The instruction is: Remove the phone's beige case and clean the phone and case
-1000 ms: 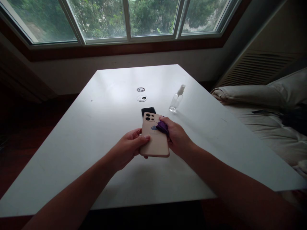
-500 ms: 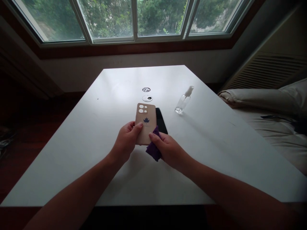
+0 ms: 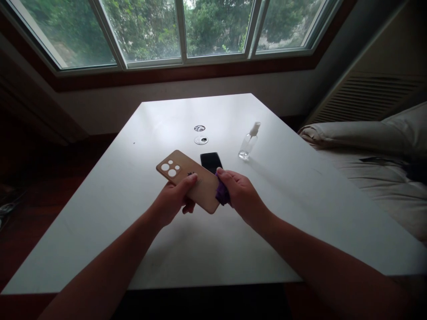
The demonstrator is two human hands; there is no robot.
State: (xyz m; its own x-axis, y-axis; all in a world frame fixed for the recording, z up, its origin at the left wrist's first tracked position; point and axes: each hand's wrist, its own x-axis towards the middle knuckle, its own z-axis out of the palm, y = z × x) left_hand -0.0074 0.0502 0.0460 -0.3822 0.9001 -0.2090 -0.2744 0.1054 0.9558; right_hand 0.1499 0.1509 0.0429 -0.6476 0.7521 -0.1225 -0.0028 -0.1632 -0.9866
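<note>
A beige phone case (image 3: 204, 189) with camera cutouts and a dark leaf print is held tilted above the table. My left hand (image 3: 173, 198) is closed on its lower long edge, thumb across the back over part of the print. My right hand (image 3: 238, 189) pinches a crumpled purple cloth (image 3: 221, 192) against the case's right end. Behind the case a dark phone (image 3: 211, 161) lies on the table, its near part hidden by the case and hand.
On the white table (image 3: 110, 204) a clear spray bottle (image 3: 247, 144) stands to the right of the phone. Two round flat pieces, a ring-like disc (image 3: 201, 140) and a smaller disc (image 3: 199, 128), lie beyond the phone. A cushioned seat (image 3: 363, 178) adjoins the table's right side.
The phone case has turned from upright to slanting, its camera end swinging to the left. My right hand with the cloth has moved slightly up and right, along the case's end.
</note>
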